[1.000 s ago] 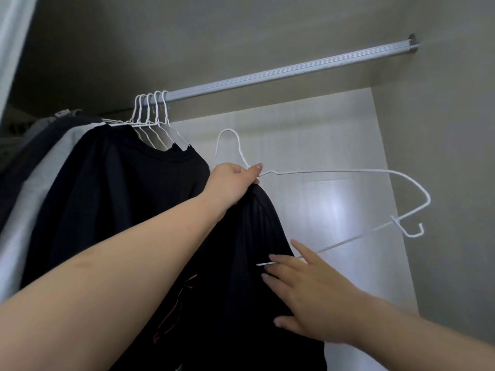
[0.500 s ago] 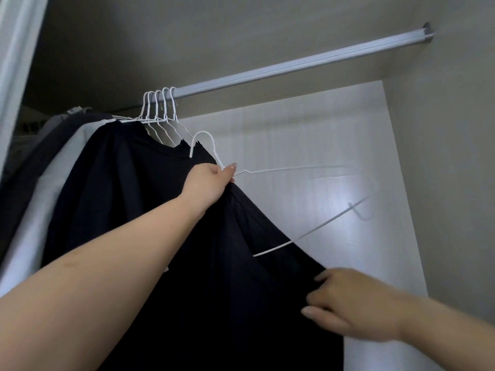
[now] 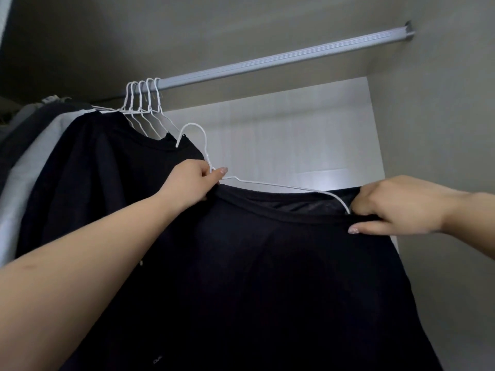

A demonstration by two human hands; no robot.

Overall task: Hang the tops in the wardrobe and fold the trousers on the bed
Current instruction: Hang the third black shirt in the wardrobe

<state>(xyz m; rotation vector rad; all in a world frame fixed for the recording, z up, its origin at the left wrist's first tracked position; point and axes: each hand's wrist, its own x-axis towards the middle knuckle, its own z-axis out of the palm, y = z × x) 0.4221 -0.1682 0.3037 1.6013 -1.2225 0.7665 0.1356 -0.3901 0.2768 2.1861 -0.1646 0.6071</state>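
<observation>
Hanging at the far left of the wardrobe were several tops, grey and black, packed close together on the silver rail. Next to them, 5 white wire hangers hooked over the rail in a tight bunch, and a black top hung from them, its collar just below the hooks. Right of that bunch, a white hanger was held below the rail, its hook free in the air and not touching the rail. The left hand pinched this hanger at its twisted neck, thumb and fingers curled around the wire, with the forearm reaching up from the lower left. From there the wire ran to the right along the neckline of a black shirt, which draped down and filled the lower middle of the view. One shoulder of the hanger disappeared inside the collar near the right hand. That hand gripped the collar edge of the shirt, fingers curled over the fabric and the thumb pressed below it. Behind both hands stood the pale back panel of the wardrobe, with the side wall at the far right.
</observation>
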